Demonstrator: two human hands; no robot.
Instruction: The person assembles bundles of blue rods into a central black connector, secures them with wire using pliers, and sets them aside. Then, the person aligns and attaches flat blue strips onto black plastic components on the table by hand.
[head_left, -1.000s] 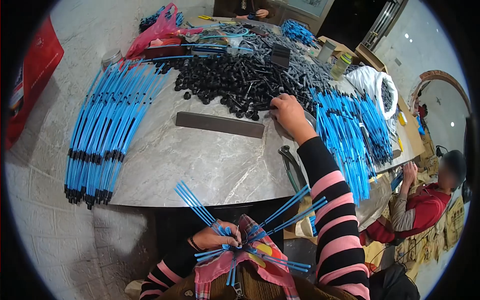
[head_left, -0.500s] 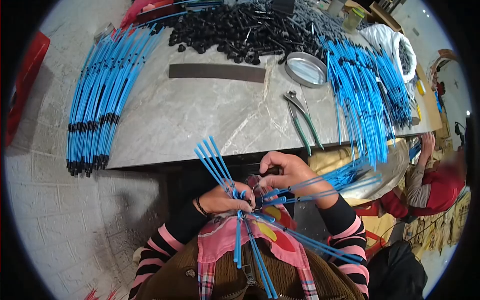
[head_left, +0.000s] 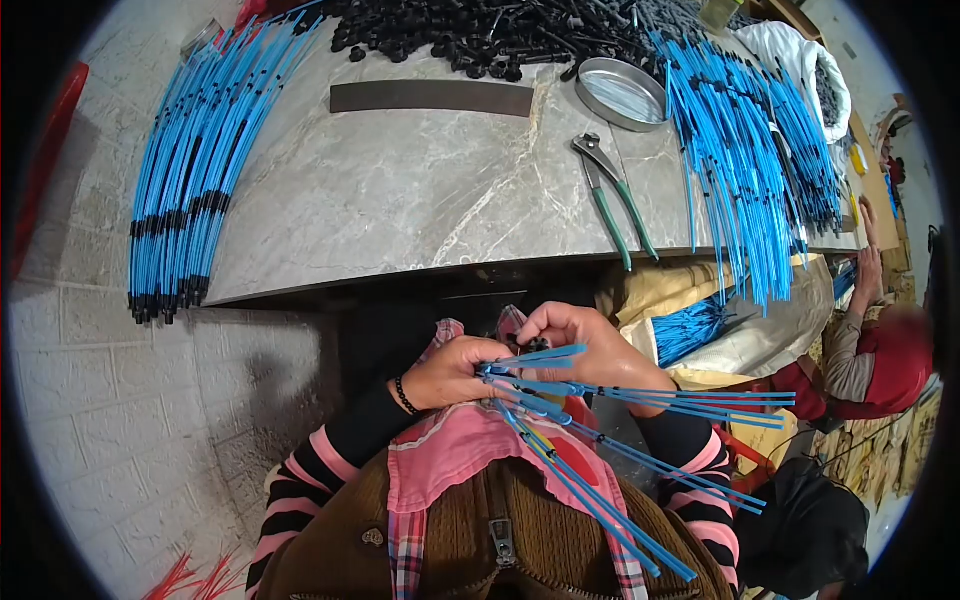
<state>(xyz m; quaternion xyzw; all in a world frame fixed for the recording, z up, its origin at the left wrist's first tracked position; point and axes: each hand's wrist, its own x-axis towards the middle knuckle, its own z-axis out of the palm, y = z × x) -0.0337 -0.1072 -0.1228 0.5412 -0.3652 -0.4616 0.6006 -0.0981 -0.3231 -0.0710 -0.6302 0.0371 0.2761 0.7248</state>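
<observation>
In front of my apron, my left hand [head_left: 453,372] is closed around the joined ends of several thin blue rods [head_left: 690,402]. The rods fan out to the right and down, with small black joints along them. Just right of it, my right hand [head_left: 600,355] has its fingers curled together at a small black part [head_left: 538,345] beside the rod ends. Some rods pass in front of my right palm and wrist. Exactly how the fingertips meet the black part is partly hidden.
On the grey table [head_left: 400,210] lie green-handled pincers [head_left: 615,200], a dark strip [head_left: 430,97], a round metal tin [head_left: 622,95], a black parts heap [head_left: 480,35] and blue rod bundles [head_left: 185,190] at both sides. A co-worker in a red top [head_left: 885,365] sits at right.
The rods held by my left hand have swung round; those that pointed up and down now lie rightward. My right hand has moved slightly, and the view has tilted downward.
</observation>
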